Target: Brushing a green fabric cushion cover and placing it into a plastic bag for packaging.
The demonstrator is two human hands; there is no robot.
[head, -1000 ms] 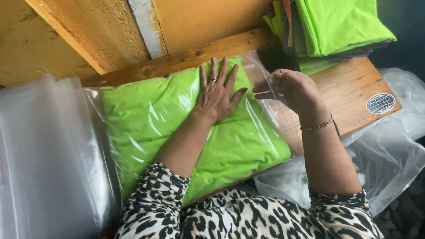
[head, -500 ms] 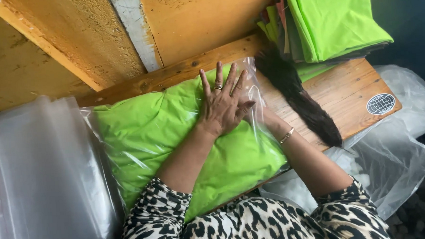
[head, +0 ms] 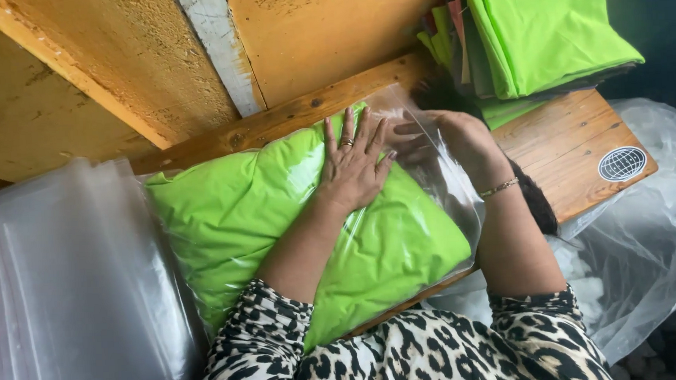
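The bagged lime-green garment lies along the worktop's back edge. My left hand now presses it flat, fingers spread, holding nothing. My right hand has come down onto the bag's open flap, pinching it.

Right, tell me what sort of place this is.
Probably a small garment packing bench. The left hand presses a bagged lime-green folded garment, more green garments are stacked on the wooden table, and empty clear plastic bags lie beside it.
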